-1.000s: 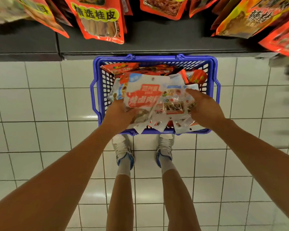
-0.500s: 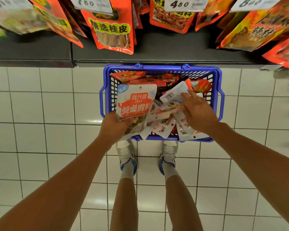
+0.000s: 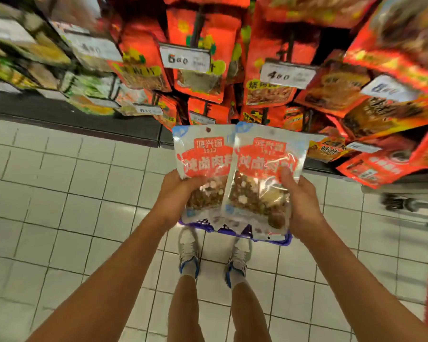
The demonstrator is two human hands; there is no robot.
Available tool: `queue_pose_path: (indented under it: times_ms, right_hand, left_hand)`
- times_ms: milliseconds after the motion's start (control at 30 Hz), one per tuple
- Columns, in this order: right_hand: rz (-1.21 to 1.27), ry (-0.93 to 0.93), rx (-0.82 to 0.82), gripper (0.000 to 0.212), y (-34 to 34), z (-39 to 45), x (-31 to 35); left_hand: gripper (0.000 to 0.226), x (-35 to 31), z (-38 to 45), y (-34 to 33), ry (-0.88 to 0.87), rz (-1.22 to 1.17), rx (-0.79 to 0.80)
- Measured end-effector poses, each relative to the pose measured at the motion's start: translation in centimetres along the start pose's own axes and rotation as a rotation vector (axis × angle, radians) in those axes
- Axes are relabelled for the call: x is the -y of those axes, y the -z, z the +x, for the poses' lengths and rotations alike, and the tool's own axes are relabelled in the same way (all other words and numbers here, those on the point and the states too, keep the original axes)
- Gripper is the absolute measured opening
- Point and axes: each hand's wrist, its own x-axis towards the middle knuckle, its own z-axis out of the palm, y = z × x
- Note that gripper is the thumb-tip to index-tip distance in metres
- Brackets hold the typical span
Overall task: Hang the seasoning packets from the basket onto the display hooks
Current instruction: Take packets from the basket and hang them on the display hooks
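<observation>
— What have the hands got?

— I see a seasoning packet in each. My left hand (image 3: 173, 193) grasps the left packet (image 3: 203, 169) by its lower left side, thumb across the front. My right hand (image 3: 300, 201) grasps the right packet (image 3: 265, 174) by its lower right side, thumb pressed on the front.

— How do the packets sit?

— Both upright, side by side, inner edges overlapping in the middle, raised in front of the hanging rows. Each is white and pale blue with a red label and a clear window showing brown spices. The left one has a small hole at its top edge.

— And the basket?

— Only a strip of the blue basket (image 3: 265, 236) peeks out below the packets, just ahead of my shoes (image 3: 188, 250) on the white floor tiles (image 3: 67, 193).

— What is on the display?

— Blurred red and orange bags (image 3: 200, 58) hang there, with white price tags (image 3: 184, 59) in front. I cannot make out the hooks themselves.
</observation>
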Motion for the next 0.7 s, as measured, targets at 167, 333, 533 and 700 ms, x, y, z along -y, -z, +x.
queue_pose_path:
  times_ms: [167,333,533,700]
  right_hand:
    - [-0.07,0.313,0.124,0.024,-1.2,-8.3,10.8]
    - [-0.12,0.584,0.266,0.014,-3.0,-16.5,22.3]
    - [-0.103,0.904,0.266,0.021,-7.0,-24.4,33.5]
    - [-0.072,1.135,0.21,0.009,-10.6,-30.2,40.9]
  left_hand:
    - [0.011,-11.1,-7.7,2.2,-0.211,-0.055,-0.1]
    - [0.014,-22.2,-15.5,5.7,-0.45,-0.103,-0.115]
    - [0.032,-32.7,-23.0,10.0,-0.69,-0.183,-0.138]
    - [0.011,-39.9,-26.5,14.3,-0.865,-0.225,-0.157]
